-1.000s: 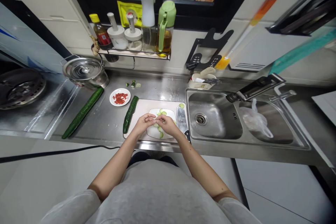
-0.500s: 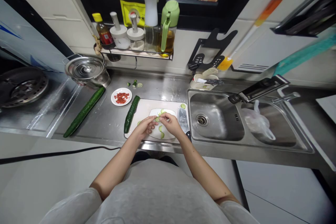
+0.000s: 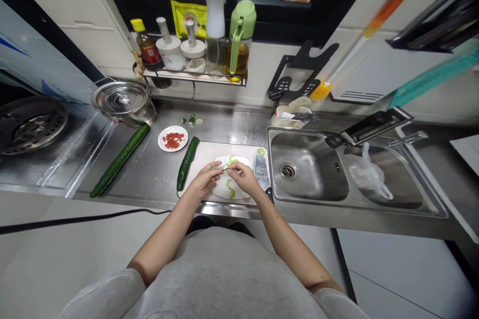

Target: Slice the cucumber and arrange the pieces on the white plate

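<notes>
Over a white plate [image 3: 220, 190], my left hand [image 3: 205, 178] and my right hand [image 3: 241, 175] meet fingertip to fingertip. Both pinch a thin cucumber slice [image 3: 225, 168], partly covered by the fingers. More cucumber slices [image 3: 231, 191] lie on the plate, some in the lower middle and some near its far rim. The plate rests on a pale cutting board [image 3: 205, 149]. Along the board's left edge lies a cut cucumber [image 3: 187, 163]. A cleaver [image 3: 261, 170] is flat at the right edge, with a cucumber piece [image 3: 261, 151] beyond its blade.
Left of the board are a small dish [image 3: 161, 142] of chopped red bits, a whole cucumber [image 3: 120, 160] and a lidded steel pot [image 3: 125, 102]. Cucumber ends [image 3: 192, 119] lie behind. To the right is a double sink [image 3: 307, 169]; a bottle rack [image 3: 209, 78] hangs above.
The slice has turned from showing its face to nearly edge-on between my fingertips. My left fingers have shifted slightly; the things on the counter stay where they were.
</notes>
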The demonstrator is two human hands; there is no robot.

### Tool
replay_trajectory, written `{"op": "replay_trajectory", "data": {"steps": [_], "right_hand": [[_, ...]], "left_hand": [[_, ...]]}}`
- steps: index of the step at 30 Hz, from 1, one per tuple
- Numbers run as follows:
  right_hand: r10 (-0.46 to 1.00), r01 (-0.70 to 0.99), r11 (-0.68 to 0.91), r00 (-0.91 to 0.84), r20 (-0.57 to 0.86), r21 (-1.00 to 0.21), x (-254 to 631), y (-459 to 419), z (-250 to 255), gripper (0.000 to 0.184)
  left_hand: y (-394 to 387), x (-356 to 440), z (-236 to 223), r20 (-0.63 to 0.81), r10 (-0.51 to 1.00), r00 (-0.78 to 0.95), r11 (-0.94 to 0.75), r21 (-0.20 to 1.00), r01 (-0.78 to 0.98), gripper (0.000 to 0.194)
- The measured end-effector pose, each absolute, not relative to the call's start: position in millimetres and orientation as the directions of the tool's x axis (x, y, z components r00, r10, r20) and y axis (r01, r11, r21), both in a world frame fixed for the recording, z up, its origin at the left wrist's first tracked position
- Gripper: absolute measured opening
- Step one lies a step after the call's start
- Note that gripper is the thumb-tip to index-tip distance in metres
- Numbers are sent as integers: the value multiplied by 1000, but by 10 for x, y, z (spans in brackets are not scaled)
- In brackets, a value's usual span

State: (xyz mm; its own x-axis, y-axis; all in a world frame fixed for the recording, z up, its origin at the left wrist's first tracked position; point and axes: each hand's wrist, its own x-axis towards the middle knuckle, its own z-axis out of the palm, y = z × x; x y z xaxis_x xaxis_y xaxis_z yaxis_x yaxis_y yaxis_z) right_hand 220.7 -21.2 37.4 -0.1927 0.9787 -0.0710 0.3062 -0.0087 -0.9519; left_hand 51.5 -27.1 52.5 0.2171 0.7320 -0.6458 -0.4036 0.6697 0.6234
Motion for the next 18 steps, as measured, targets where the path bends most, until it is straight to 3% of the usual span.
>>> {"op": "replay_trajectory", "data": {"steps": [8,18], "right_hand": [[959,319,34,-276,-59,-947,2214,-242,497,19],[964,294,-13,-249,-90,-956,2186,-233,475,19]], "left_hand": [[-265,549,545,-599,787,148,606,708,-361,60],[-287,587,571,-471,882,30,453,829,-328,63]]}}
